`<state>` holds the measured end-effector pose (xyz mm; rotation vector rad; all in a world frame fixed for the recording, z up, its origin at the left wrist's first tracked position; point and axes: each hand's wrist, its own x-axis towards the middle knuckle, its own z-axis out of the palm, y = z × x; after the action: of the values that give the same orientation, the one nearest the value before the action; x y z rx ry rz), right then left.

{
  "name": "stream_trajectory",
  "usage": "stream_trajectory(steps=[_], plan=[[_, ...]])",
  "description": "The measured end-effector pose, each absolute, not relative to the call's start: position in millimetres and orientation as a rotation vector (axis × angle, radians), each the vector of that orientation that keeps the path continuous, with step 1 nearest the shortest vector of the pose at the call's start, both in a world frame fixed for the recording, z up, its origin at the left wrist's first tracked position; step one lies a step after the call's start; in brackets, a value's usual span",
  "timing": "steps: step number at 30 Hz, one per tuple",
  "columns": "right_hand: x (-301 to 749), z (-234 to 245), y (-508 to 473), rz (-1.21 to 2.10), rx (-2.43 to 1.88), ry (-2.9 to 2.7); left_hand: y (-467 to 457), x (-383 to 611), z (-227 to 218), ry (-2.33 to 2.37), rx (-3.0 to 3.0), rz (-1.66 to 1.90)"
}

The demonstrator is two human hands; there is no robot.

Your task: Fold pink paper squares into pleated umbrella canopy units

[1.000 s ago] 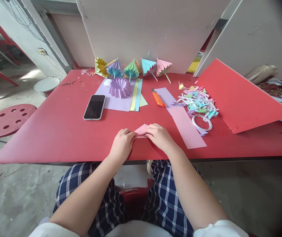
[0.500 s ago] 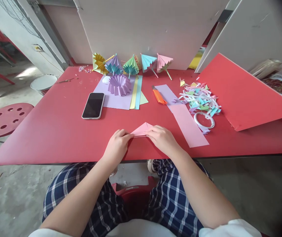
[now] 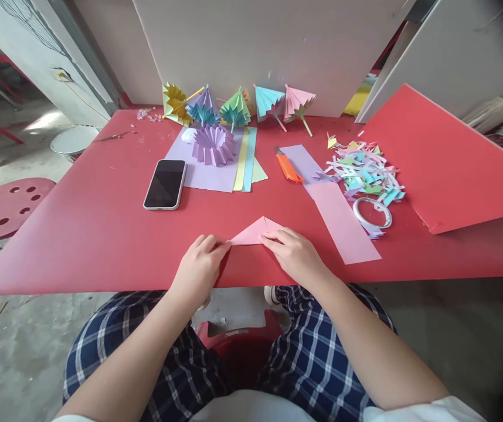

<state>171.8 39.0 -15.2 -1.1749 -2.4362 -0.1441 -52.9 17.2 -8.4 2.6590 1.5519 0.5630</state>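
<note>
A sheet of pink paper folded into a low triangle [image 3: 251,232] lies near the front edge of the red table [image 3: 115,240], its point facing away from me. My left hand [image 3: 201,264] pinches the triangle's left corner between thumb and fingers. On the right part of the triangle, the fingers of my right hand [image 3: 294,252] press down and cover its right corner. To the right lies a flat strip of pink paper [image 3: 343,225], joined or overlapped at its far end by a purple paper piece [image 3: 299,161].
A phone [image 3: 166,184] lies left of centre. Behind it are stacked coloured sheets [image 3: 207,180] with a pleated purple paper ring [image 3: 213,146]. Small paper umbrellas [image 3: 269,102] line the back. An orange utility knife [image 3: 289,167], paper scraps [image 3: 368,170], a tape roll [image 3: 372,212] and a red board [image 3: 449,170] are rightward.
My left hand has slid slightly left along the folded edge, so more of the pink triangle shows. The camera view has shifted a little.
</note>
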Motion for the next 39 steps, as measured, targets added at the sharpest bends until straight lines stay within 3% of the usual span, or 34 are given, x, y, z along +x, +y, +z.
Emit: stream_trajectory(steps=[5,12,18,25,39], plan=[[171.3,-16.8,36.0,-0.185,-1.153,-2.433,11.3,-63.4,-4.8,1.617,2.726,0.459],[170.1,-17.2,33.4,-0.161,-1.189,-2.442,15.8,-41.3,3.2,1.686,2.702,0.696],[171.4,-18.0,34.4,0.08,-1.218,-2.361,8.7,-8.3,-10.5,1.455,2.765,0.326],[179.4,-18.5,36.3,0.366,-1.25,-2.104,5.8,-13.6,-13.6,1.381,2.818,0.251],[173.5,-18.7,30.7,0.046,-1.218,-2.239,6.3,-10.3,-12.4,1.395,2.797,0.293]])
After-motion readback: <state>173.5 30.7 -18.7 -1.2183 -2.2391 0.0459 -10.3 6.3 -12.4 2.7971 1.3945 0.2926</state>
